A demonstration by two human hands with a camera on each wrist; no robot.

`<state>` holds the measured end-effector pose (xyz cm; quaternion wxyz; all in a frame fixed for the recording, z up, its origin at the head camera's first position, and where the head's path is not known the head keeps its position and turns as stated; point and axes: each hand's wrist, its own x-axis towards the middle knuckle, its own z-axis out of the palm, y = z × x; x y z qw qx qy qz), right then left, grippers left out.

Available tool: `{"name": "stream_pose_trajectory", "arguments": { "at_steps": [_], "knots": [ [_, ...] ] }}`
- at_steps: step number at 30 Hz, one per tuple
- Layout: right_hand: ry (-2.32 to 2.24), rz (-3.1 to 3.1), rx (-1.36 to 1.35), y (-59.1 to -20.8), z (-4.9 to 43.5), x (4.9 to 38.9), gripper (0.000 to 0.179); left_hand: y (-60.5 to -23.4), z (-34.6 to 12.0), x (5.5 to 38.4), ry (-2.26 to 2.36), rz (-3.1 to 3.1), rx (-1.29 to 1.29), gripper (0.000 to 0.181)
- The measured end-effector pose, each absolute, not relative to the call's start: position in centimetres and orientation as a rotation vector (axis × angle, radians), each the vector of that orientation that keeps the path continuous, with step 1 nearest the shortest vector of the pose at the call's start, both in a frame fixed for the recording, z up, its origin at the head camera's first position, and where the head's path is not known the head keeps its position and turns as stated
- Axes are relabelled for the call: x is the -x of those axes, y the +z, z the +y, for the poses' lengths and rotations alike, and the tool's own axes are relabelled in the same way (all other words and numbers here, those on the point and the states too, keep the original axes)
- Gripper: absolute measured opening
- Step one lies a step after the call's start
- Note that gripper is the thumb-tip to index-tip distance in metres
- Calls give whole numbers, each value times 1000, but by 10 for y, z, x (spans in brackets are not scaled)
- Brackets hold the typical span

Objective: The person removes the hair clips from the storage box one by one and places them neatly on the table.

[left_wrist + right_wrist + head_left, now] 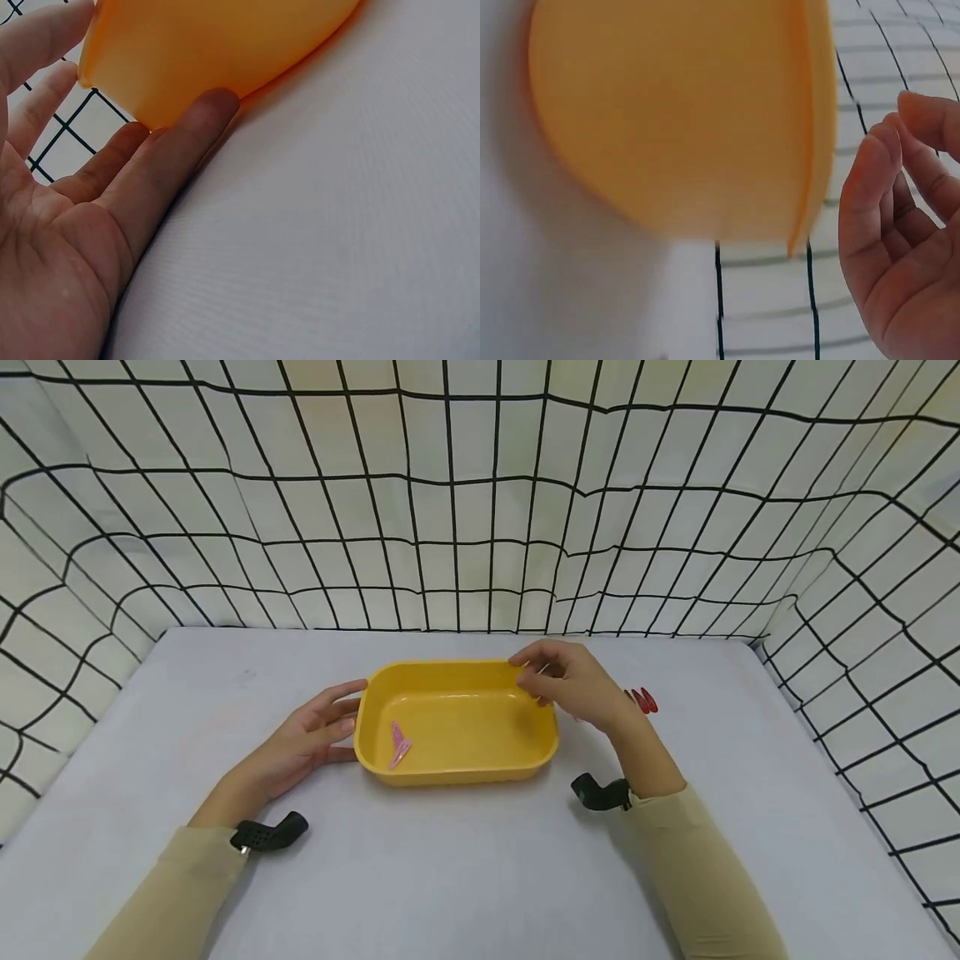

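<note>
A yellow rectangular tray [457, 767] sits on the white table, with pink hair clips [399, 745] lying inside near its left end. My left hand [311, 735] rests against the tray's left end, the fingers spread and fairly straight. In the left wrist view the thumb [196, 135] touches the tray wall [225, 45]. Over the tray's right back corner is my right hand [562, 681], its fingers loosely bent. From the right wrist, the thumb [870, 172] lies near the other fingertips, and no object shows among them.
Several red hair clips [643, 700] lie on the table [465, 868] right of the tray, partly hidden behind the right wrist. Black wire mesh [472, 510] stands along the back and both sides. Each wrist wears a black camera mount [270, 832].
</note>
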<state>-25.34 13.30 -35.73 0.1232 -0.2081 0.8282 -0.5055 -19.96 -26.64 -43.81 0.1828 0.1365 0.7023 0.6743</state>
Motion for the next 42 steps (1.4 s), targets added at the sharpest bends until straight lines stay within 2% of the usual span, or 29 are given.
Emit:
{"name": "stream_pose_trajectory", "arguments": {
  "at_steps": [6,17,30,42],
  "knots": [
    [-1491,2201,727,-360,90,247,27,-437,-266,205,1909,1972,-407,56],
    [-1151,2218,721,-374,9,235,37,-436,-262,210,1872,1993,-371,57],
    [-844,2383,1040,-384,-11,229,24,-440,-261,205,1889,1970,-406,56],
    [-670,2488,1048,-392,-19,226,25,-438,-267,199,1907,1970,-404,56]
  ]
}}
